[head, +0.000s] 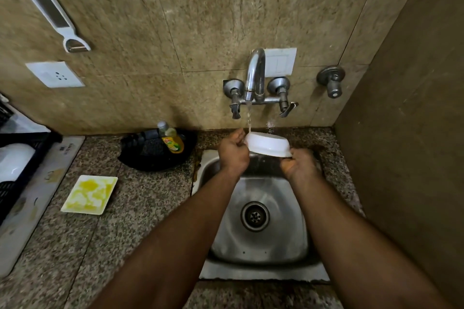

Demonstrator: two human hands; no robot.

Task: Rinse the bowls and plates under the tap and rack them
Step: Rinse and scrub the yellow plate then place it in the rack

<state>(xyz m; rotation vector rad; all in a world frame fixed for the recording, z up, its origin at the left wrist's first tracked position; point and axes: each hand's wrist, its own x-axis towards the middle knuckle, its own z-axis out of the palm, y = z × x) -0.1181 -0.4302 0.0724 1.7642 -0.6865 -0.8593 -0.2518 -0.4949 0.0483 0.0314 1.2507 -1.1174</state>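
Above the round stainless-steel sink (261, 238), a white round bowl (267, 144) is gripped at nine o'clock by the left hand (232, 152) and at four o'clock by the right hand (297, 164) under the chrome wall tap (254, 73), rinsing judged underway, racking in the black crate rack (22, 158) at nine o'clock needed next.

Dim warm light, glare on sink (261, 190), wide-angle bending, blurred edges

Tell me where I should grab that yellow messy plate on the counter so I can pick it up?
Probably by its edge. The plate lies flat on the counter, square and shallow, its middle smeared yellow. Come from the sink side, slip fingertips under the clean white rim and put your thumb on top. That side is nearest the tap.
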